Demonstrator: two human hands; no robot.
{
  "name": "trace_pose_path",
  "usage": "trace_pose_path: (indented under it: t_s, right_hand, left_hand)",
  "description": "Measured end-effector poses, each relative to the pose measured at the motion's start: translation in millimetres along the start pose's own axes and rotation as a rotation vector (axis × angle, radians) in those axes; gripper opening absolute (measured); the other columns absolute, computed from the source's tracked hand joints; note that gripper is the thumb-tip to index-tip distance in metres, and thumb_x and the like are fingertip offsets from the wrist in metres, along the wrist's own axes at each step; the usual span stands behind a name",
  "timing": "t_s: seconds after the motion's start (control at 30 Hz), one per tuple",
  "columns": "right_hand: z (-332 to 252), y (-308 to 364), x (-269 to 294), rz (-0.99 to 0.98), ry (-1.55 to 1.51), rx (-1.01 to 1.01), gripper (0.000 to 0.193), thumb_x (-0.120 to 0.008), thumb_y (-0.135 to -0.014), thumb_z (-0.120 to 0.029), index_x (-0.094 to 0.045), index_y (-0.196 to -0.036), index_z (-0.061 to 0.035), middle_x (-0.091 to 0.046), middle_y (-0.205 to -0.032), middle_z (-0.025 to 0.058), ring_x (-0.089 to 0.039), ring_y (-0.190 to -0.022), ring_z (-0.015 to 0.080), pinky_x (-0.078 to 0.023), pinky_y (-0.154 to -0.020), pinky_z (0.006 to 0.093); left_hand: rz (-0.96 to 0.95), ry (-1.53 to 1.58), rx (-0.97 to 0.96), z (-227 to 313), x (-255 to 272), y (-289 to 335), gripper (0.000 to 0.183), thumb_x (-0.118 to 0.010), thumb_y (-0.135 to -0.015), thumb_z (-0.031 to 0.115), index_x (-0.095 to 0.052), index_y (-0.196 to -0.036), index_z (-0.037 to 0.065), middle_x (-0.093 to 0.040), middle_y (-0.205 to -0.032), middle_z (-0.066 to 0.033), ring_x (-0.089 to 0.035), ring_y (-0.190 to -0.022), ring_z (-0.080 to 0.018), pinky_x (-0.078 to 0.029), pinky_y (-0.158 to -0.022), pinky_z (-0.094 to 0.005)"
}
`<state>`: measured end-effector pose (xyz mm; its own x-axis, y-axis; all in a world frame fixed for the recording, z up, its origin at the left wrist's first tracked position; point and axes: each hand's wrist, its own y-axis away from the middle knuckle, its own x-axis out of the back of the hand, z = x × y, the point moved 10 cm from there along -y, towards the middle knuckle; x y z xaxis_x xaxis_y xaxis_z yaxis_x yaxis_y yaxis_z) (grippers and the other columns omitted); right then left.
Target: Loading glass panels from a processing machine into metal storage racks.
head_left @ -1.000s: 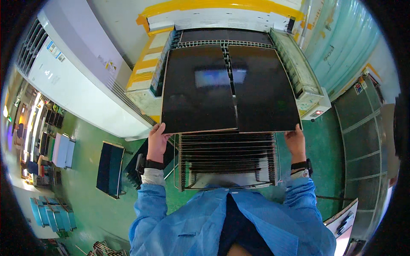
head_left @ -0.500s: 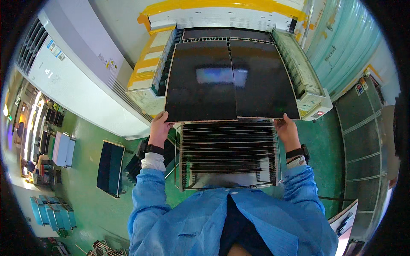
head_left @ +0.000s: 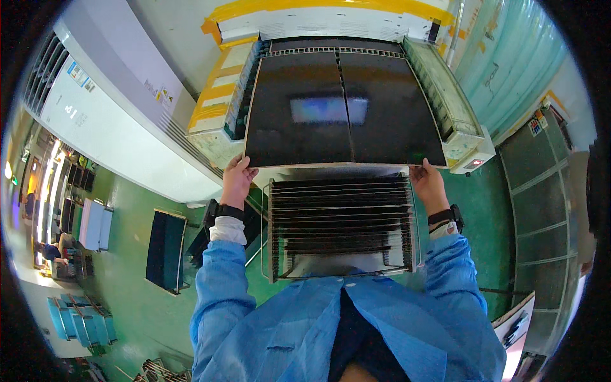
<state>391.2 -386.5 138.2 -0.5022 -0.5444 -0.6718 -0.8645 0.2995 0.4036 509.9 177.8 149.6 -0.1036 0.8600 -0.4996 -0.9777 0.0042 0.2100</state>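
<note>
Two glossy black flat panels lie side by side on the conveyor machine, with a thin gap between them. My left hand (head_left: 238,181) grips the near left corner of the left panel (head_left: 299,121), thumb at the edge and fingers curled by the underside. At the near right corner of the right panel (head_left: 391,118), my right hand (head_left: 429,186) pinches the edge the same way. The fingertips under both panels are partly hidden. Below the panels, between my forearms, stands a metal rack (head_left: 340,223) with several dark panels in its slots.
The conveyor's side housings (head_left: 445,95) flank the panels. A tall white cabinet (head_left: 121,127) stands left, and a dark panel on a stand (head_left: 167,251) is on the green floor. Clear plastic curtains (head_left: 515,57) and a grey screened frame (head_left: 541,223) are at right. Another person works far left.
Both panels have slid away from me, deeper onto the conveyor, the left one further, so their near edges now line up. My hands have moved slightly forward with them.
</note>
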Motion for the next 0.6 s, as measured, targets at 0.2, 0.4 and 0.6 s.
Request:
trace_pose_path:
  t_s: [0.2,0.4,0.6]
  right_hand:
    - [-7,-21,9,-0.006,-0.013,0.018,0.019,-0.057,-0.098,-0.021,-0.054,-0.094,-0.0016,-0.061,-0.089,0.0128,-0.064,-0.084,0.0286,-0.056,-0.077,0.0405]
    - [-6,-4,4,0.041,0.044,0.019,0.026,-0.054,-0.100,-0.024,-0.057,-0.102,0.0016,-0.064,-0.096,0.0141,-0.064,-0.090,0.0281,-0.056,-0.080,0.0394]
    - [12,-9,30,-0.041,0.051,-0.033,0.034,-0.054,-0.100,-0.029,-0.058,-0.112,0.0028,-0.065,-0.102,0.0135,-0.064,-0.096,0.0282,-0.055,-0.083,0.0383]
  left_hand:
    - [0.005,0.044,-0.052,7,-4,6,0.043,-0.060,-0.093,0.008,-0.044,-0.133,0.002,-0.065,-0.108,-0.0121,-0.067,-0.088,-0.0246,-0.053,-0.084,-0.0382]
    - [-0.022,0.089,-0.097,10,-4,43,0.044,-0.062,-0.093,0.009,-0.044,-0.133,0.004,-0.065,-0.110,-0.0137,-0.065,-0.103,-0.0307,-0.053,-0.087,-0.0391]
    - [0.055,0.075,0.036,-43,21,81,0.035,-0.063,-0.093,0.012,-0.052,-0.126,0.007,-0.064,-0.114,-0.0139,-0.065,-0.102,-0.0290,-0.053,-0.086,-0.0382]
